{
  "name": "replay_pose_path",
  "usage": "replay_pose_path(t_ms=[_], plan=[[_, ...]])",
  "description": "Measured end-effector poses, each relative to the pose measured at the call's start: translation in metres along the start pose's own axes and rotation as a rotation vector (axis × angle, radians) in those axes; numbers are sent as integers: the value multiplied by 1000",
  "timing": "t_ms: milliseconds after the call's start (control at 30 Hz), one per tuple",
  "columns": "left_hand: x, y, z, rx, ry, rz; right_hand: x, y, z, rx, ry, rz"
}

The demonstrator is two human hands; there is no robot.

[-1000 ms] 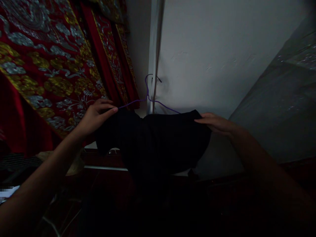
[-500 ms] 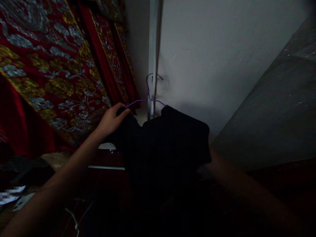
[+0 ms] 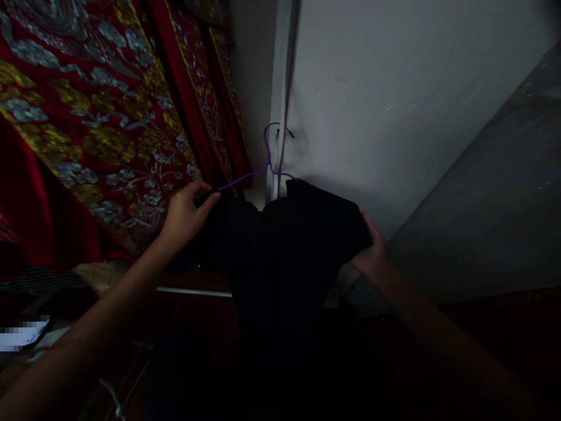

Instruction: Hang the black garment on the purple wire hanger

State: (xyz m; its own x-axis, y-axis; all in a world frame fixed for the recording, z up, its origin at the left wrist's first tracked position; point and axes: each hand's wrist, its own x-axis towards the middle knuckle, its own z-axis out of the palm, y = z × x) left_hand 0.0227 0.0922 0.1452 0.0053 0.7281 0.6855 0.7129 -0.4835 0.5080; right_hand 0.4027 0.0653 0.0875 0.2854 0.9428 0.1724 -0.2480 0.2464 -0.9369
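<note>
A black short-sleeved shirt hangs from a purple wire hanger, whose hook loops over a white frame edge on the wall. My left hand pinches the cloth at the shirt's left shoulder, close to the end of the hanger's arm. At the opposite side, my right hand is closed on the right sleeve at its hem, with some fingers hidden behind or inside the cloth. The lower part of the shirt fades into deep shadow.
On the left hangs a red cloth with gold and silver embroidery. A white wall stands behind the hanger, and a grey sheet-like surface slants at the right. A pale cord lies at the lower left.
My right hand has come into sight at the sleeve edge, which is now raised and drawn taut. My left hand has slid slightly outward and left along the shoulder.
</note>
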Motion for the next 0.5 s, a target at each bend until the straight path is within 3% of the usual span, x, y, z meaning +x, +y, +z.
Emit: replay_pose_path(t_ms=[67,133,300,433,500], plan=[[-1,2,1,29,17,28,4,-15,-7,98,-55,178],[-2,4,2,63,33,43,6,-37,-5,174,-68,261],[1,11,2,52,69,17,2,-81,28,182,-178,115],[7,17,0,40,63,3,-23,-83,52,89,-363,74],[6,17,0,2,62,-16,-42,-78,57,-7,-518,40]])
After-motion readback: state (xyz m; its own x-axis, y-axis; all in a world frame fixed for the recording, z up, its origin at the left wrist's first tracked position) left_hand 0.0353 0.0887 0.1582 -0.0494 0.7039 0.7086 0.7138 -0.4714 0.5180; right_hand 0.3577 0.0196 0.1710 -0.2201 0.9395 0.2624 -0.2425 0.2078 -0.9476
